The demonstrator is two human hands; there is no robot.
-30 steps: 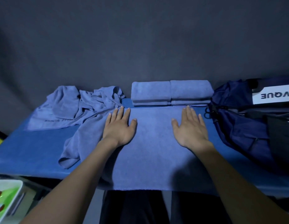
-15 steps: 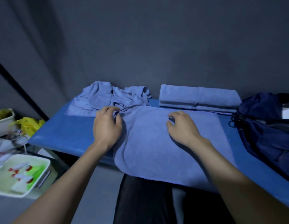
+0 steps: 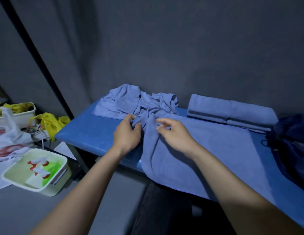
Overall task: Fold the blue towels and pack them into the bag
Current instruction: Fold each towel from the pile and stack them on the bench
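A blue towel [image 3: 207, 153] lies spread on the blue table [image 3: 90, 134], its near edge hanging over the front. Its far left corner is bunched up between my hands. My left hand [image 3: 127, 133] grips that bunched cloth. Just to its right, my right hand [image 3: 175, 133] has curled fingers and thumb pinching the towel's far edge. A crumpled heap of blue towels [image 3: 130, 102] sits behind my hands. Two folded blue towels [image 3: 229, 109] rest side by side against the wall. The dark navy bag [image 3: 293, 143] lies at the table's right end, partly cut off.
Left of the table on the floor stands a pale green basket [image 3: 35, 170] holding spray bottles. Beyond it are a white bin [image 3: 17, 114], a yellow bag [image 3: 49, 121] and a white plastic bag [image 3: 7, 133]. A dark grey wall runs close behind the table.
Both hands went from lying flat on the towel to its far left corner, where their fingers curled and bunched the cloth. The view swung to the left.
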